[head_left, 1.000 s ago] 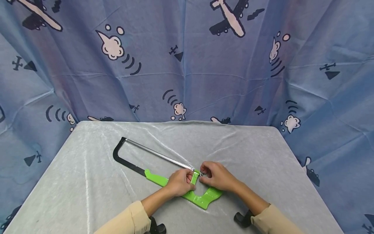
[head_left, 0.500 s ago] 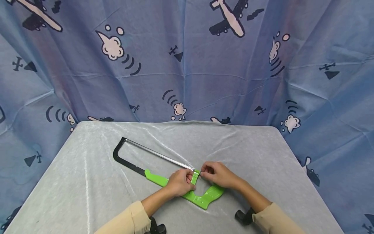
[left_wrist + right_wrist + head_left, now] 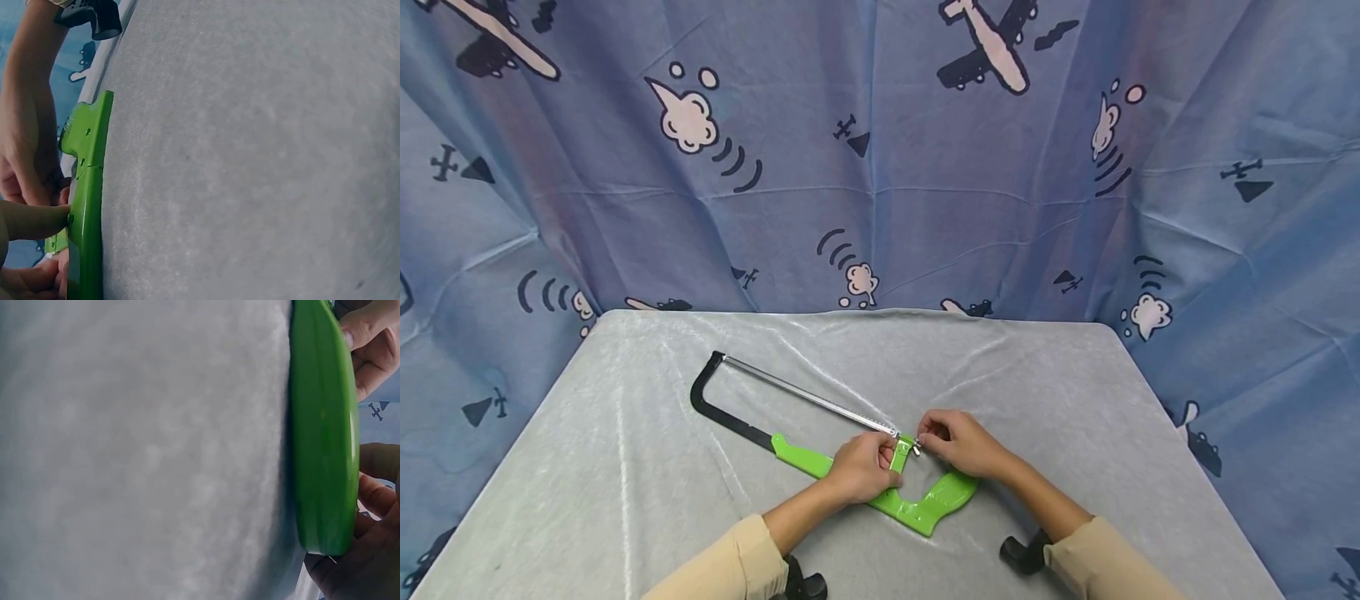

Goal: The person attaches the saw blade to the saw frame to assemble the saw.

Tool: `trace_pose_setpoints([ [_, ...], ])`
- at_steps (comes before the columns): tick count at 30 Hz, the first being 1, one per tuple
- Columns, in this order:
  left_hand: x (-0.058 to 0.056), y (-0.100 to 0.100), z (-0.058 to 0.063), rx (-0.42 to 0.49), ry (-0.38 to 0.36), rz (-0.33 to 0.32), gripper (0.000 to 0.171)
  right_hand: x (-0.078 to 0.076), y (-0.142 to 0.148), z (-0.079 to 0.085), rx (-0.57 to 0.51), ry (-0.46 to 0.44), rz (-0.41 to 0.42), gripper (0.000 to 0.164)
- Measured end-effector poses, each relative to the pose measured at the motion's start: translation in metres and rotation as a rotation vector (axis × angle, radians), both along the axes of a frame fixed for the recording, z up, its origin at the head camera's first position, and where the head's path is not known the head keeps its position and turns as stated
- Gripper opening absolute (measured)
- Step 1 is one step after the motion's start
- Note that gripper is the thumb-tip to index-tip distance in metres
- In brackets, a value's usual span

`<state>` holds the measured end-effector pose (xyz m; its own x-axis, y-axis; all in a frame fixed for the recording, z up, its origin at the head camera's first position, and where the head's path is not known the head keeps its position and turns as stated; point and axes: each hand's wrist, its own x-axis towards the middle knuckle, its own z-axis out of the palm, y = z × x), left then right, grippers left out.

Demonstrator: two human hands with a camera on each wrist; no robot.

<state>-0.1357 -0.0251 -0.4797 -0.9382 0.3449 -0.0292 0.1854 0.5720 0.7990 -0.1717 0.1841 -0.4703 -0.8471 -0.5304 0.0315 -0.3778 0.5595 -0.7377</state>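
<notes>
Green-and-black hacksaw (image 3: 805, 460) on the desk (image 3: 1037, 375), black end (image 3: 700, 392) toward the far left corner. Pinched at its green post (image 3: 898, 457) by the left hand (image 3: 859, 468); at the metal wing nut (image 3: 916, 448), curled right hand (image 3: 964, 446), grip on it impossible to tell.

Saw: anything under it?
Grey cloth shows around the saw and through the gap between its silver bar and black arm. Whatever lies directly beneath its solid parts is covered; can't tell.
</notes>
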Motion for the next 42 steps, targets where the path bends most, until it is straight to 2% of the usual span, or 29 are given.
trace_pose_setpoints([
  [5,0.000,0.000,-0.001,0.000,-0.001,-0.006,0.027,0.003,-0.001,0.001,0.010,0.045,0.013,0.004],
  [12,0.000,0.000,0.000,0.001,-0.006,-0.006,0.026,0.008,-0.005,0.002,0.117,0.211,0.042,0.028],
  [19,-0.001,0.000,-0.001,0.006,-0.007,-0.007,0.026,0.009,-0.009,0.001,0.185,0.260,0.025,0.028],
  [26,-0.001,0.000,-0.001,0.006,-0.008,-0.006,0.026,0.011,-0.010,0.003,0.213,0.261,-0.002,0.027],
  [33,0.000,0.000,-0.001,0.003,-0.003,-0.008,0.026,0.010,-0.009,0.003,0.180,0.250,0.027,0.024],
  [37,-0.001,0.000,-0.001,0.000,-0.002,-0.007,0.026,0.008,-0.007,0.005,0.150,0.206,0.052,0.021],
  [42,-0.001,0.000,-0.001,-0.011,-0.008,-0.006,0.026,0.005,-0.004,0.006,0.117,0.099,0.075,0.016],
])
